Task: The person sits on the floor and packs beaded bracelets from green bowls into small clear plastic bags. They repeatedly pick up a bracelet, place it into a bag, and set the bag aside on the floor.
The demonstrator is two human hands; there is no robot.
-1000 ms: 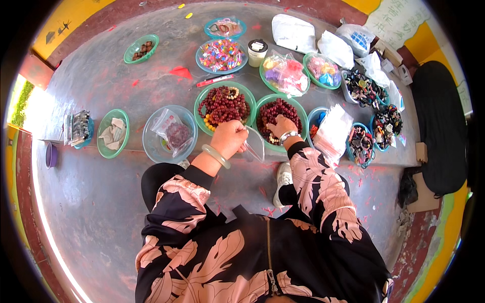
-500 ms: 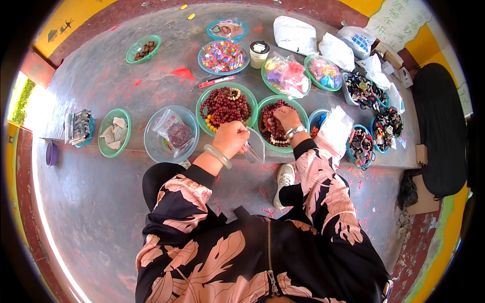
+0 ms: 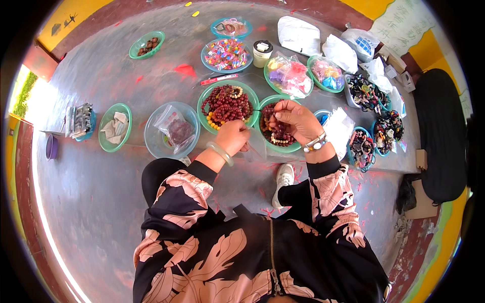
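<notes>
My left hand point(image 3: 233, 137), with a pale bangle at the wrist, is closed on a small clear plastic bag point(image 3: 256, 146) that hangs from its fingers. My right hand point(image 3: 298, 121) is raised over the near right green basin point(image 3: 285, 148), thumb and fingers pinched on a dark red bead bracelet point(image 3: 273, 121); its beads partly blend with those behind. More dark red bead strings, some with pale beads, lie in that basin. Just left of it, another green basin point(image 3: 201, 118) holds a heap of dark red bead strings point(image 3: 227, 103) with yellow and pale beads.
A clear blue basin point(image 3: 150, 144) with a bagged purple item stands left. Behind are a red marker point(image 3: 219, 79), a lidded cup point(image 3: 261, 53) and a basin of colourful wrapped pieces point(image 3: 226, 54). Baskets of hair ties point(image 3: 361, 149) and white bags point(image 3: 298, 35) sit right.
My right hand has lifted out of the right green basin and turned, with beads at its fingertips. My left hand stays nearly in place with the clear bag.
</notes>
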